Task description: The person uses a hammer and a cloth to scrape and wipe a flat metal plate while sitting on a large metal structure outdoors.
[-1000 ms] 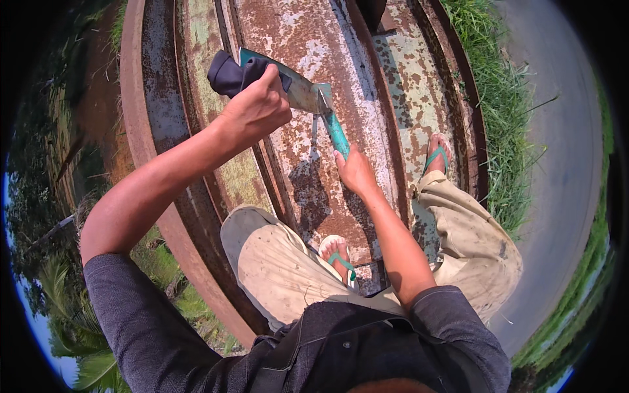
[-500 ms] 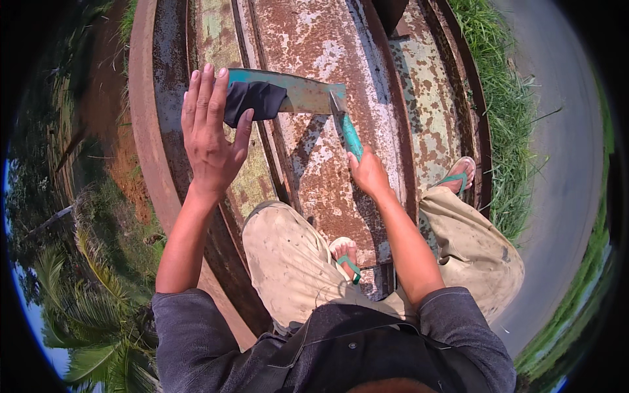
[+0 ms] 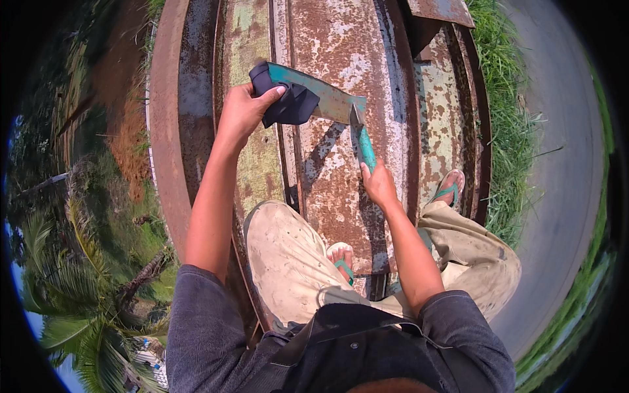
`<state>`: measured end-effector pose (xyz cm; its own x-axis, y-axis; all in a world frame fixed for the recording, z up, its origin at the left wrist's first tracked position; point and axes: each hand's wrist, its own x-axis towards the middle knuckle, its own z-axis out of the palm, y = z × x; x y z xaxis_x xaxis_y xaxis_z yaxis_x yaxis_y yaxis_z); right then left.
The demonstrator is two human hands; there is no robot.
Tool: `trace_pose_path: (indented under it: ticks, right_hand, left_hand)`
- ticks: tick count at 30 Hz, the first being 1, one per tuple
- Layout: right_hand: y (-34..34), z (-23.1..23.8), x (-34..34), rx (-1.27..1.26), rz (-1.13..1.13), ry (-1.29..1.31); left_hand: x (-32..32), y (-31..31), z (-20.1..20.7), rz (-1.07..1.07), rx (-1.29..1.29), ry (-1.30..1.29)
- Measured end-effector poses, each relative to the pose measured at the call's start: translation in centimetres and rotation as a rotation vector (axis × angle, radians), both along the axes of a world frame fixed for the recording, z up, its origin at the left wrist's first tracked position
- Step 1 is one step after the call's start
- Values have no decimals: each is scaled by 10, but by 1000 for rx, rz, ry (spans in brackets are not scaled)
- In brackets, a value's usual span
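Note:
My right hand (image 3: 381, 187) is closed round the teal handle (image 3: 365, 147) of a bladed tool. Its broad, worn blade (image 3: 335, 101), part teal and part rusty, points left from the handle at an angle. A dark cloth (image 3: 296, 107) is folded over the left end of the blade, hiding that end. My left hand (image 3: 244, 112) pinches the cloth against the blade, thumb on top and the other fingers mostly out of sight behind it. The tool is held up over rusted metal beams (image 3: 334, 33).
I sit on the beams, with sandalled feet (image 3: 341, 261) resting among them. A raised metal piece (image 3: 442, 12) juts up at the far right. Tall grass (image 3: 501, 111) and a grey road (image 3: 563, 150) run along the right; palm fronds (image 3: 72, 321) and a slope lie left.
My left hand has gone from spread fingers beside the cloth to gripping it on the blade. The cloth now wraps the blade's end. My right hand keeps its hold on the handle.

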<state>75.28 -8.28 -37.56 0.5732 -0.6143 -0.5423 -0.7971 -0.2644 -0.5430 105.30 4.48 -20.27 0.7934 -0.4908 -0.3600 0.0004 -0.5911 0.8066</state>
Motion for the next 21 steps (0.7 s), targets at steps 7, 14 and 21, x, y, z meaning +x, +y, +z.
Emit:
trace_pose_path:
  ticks: [7, 14, 21]
  right_hand:
    - [1, -13, -4, 51, -39, -24]
    - [8, 17, 7, 178, -83, -52]
    - [12, -2, 0, 155, -64, -104]
  left_hand:
    - [-21, -38, 0, -30, 170, -351]
    - [3, -66, 26, -218, 280, -491]
    - [30, -99, 16, -394, 402, -745]
